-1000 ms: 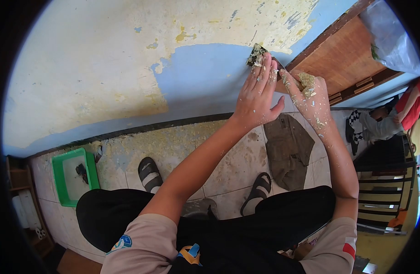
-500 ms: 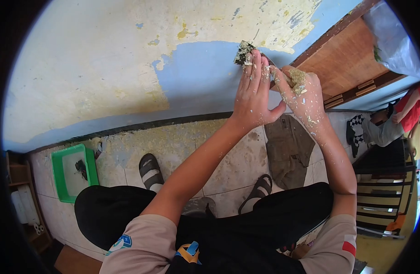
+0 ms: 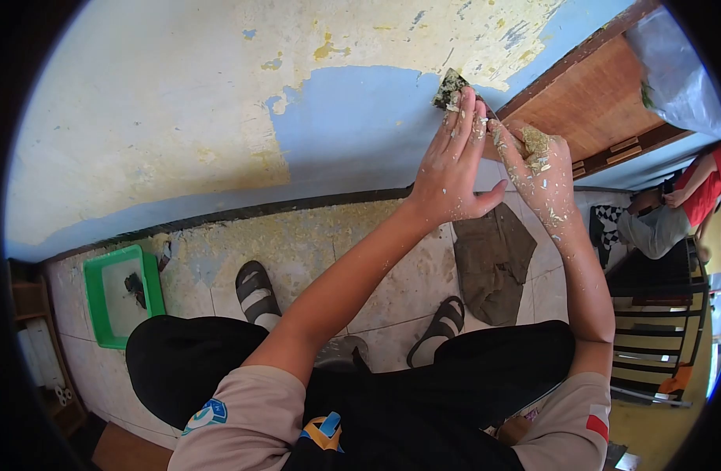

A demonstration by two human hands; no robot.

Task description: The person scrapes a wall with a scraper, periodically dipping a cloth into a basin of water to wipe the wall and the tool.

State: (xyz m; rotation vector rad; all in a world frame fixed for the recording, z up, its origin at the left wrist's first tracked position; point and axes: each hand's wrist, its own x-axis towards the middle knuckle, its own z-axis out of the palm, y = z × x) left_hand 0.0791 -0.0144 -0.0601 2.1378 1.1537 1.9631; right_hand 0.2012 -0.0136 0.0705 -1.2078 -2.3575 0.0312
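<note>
A paint scraper (image 3: 450, 91) lies against the wall at the upper edge of a blue patch, its blade caked with pale flakes. My right hand (image 3: 542, 169) is closed around its handle, which is mostly hidden. Crumbs of paint cling to that hand and forearm. My left hand (image 3: 453, 169) has its fingers stretched out flat, the tips touching the scraper just behind the blade, and the thumb apart. The wall (image 3: 164, 102) carries worn cream and yellow paint around the bare blue patch (image 3: 353, 118).
A green basin (image 3: 94, 294) with a dark object inside stands on the floor at left. Paint debris (image 3: 298, 228) litters the tiles along the wall. A brown cloth (image 3: 494, 263) lies between my feet and the wooden door (image 3: 596, 102). Another person (image 3: 659, 228) sits at far right.
Both hands and the scraper have moved right along the wall, closer to the wooden door. My left fingers still rest on the scraper, and the view has shifted slightly.
</note>
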